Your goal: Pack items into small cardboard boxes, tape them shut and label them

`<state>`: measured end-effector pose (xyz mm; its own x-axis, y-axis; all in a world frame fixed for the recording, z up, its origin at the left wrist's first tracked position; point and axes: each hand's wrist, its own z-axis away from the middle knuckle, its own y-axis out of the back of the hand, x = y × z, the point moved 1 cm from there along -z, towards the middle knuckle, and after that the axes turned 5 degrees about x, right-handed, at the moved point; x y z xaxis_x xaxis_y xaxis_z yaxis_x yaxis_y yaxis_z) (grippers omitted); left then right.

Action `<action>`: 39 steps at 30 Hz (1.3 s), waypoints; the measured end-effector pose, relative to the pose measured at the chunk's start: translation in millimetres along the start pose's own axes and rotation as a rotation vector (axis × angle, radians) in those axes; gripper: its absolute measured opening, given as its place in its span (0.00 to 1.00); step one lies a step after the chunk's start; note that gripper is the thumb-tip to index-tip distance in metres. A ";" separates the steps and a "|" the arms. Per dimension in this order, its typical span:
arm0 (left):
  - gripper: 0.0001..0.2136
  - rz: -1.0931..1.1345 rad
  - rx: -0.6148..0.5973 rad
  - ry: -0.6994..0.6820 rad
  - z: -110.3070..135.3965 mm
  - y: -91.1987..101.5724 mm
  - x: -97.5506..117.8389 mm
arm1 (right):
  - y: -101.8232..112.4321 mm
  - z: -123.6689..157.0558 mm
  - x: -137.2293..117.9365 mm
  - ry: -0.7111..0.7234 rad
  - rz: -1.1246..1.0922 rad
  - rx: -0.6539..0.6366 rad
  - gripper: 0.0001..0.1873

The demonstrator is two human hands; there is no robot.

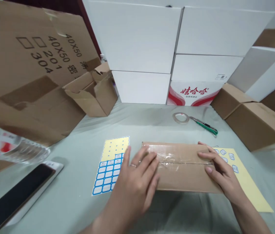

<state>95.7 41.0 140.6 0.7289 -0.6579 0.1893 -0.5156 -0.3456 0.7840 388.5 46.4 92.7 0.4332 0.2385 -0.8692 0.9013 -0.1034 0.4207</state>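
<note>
A small brown cardboard box (183, 177) lies in front of me, with clear tape (170, 157) along the seam of its upper face. Against its left end rests my left hand (139, 177), fingers extended and spread over the taped part. My right hand (221, 172) grips the box's right end, thumb and fingers on the upper face and edge. Partly behind my left hand is a sheet of blue-bordered labels (105, 177), its top part bare yellow backing. A yellow sheet (249, 187) with several small stickers lies partly under my right hand.
A tape roll (180, 118) and a green box cutter (204, 125) lie beyond the box. White boxes (139, 39) form a wall at the back. Brown cartons stand left (96, 97) and right (256, 117). A phone (18, 195) and a water bottle (13, 146) are at left.
</note>
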 end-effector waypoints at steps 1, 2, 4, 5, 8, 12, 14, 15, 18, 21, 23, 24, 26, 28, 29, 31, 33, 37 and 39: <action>0.17 -0.046 -0.040 -0.075 -2.0 0.0 6.4 | -0.4 0.2 -0.2 0.008 -0.004 0.006 0.14; 0.18 -0.078 -0.078 -0.127 -3.2 -1.4 12.8 | -1.1 0.5 -0.4 0.013 -0.010 0.015 0.15; 0.22 -0.135 -0.118 -0.166 -3.4 -7.2 23.2 | -2.9 1.1 -0.2 0.017 -0.024 0.018 0.15; 0.23 -0.164 -0.116 -0.169 -2.6 -10.9 26.7 | -3.8 1.4 0.0 0.015 -0.033 0.016 0.15; 0.20 -0.215 -0.072 -0.162 0.7 -20.1 30.3 | -6.2 2.2 0.6 0.010 -0.062 0.018 0.14; 0.20 -0.213 -0.082 -0.160 1.3 -22.1 23.8 | -6.3 0.7 3.5 -0.009 -0.126 0.029 0.15; 0.20 -0.208 -0.106 -0.187 -0.2 -20.4 16.4 | -5.2 -2.0 8.3 -0.033 -0.219 -0.008 0.18; 0.20 -0.204 -0.114 -0.208 -1.1 -19.5 11.7 | -4.5 -3.8 11.5 -0.043 -0.292 -0.032 0.19; 0.20 -0.196 -0.124 -0.269 -3.6 -17.8 -4.0 | -2.2 -8.4 22.0 -0.065 -0.496 -0.040 0.22; 0.22 -0.191 -0.118 -0.306 -5.7 -17.3 -16.0 | 0.2 -6.4 28.2 -0.076 -0.387 0.075 0.22; 0.24 -0.181 -0.114 -0.327 -6.2 -16.8 -19.4 | 0.7 0.3 28.3 -0.093 -0.271 0.150 0.19; 0.26 -0.175 -0.117 -0.337 -5.9 -16.5 -19.8 | 0.2 4.9 27.4 -0.106 -0.240 0.174 0.17; 0.27 -0.169 -0.136 -0.347 -4.7 -15.8 -19.2 | -2.5 15.2 24.6 -0.122 -0.206 0.191 0.14; 0.28 -0.166 -0.160 -0.335 -3.2 -15.3 -17.9 | -7.1 24.5 22.0 -0.117 -0.179 0.186 0.13; 0.28 -0.167 -0.169 -0.323 -2.7 -15.2 -17.3 | -9.8 28.0 21.3 -0.108 -0.168 0.183 0.12; 0.28 -0.166 -0.178 -0.298 -2.1 -15.3 -16.5 | -15.4 31.9 21.6 -0.086 -0.153 0.187 0.12; 0.29 -0.163 -0.178 -0.281 -1.9 -15.7 -15.9 | -20.0 32.1 24.0 -0.068 -0.138 0.205 0.12; 0.29 -0.156 -0.196 -0.250 -0.9 -16.2 -15.2 | -23.7 29.7 29.4 -0.038 -0.112 0.205 0.11; 0.29 -0.146 -0.211 -0.223 0.1 -15.9 -15.3 | -23.1 31.5 30.4 -0.029 -0.109 0.182 0.11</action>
<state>92.7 56.5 125.2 0.6598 -0.7498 -0.0495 -0.2914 -0.3160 0.9029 381.2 25.6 48.4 0.3303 0.2298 -0.9155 0.9289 -0.2515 0.2720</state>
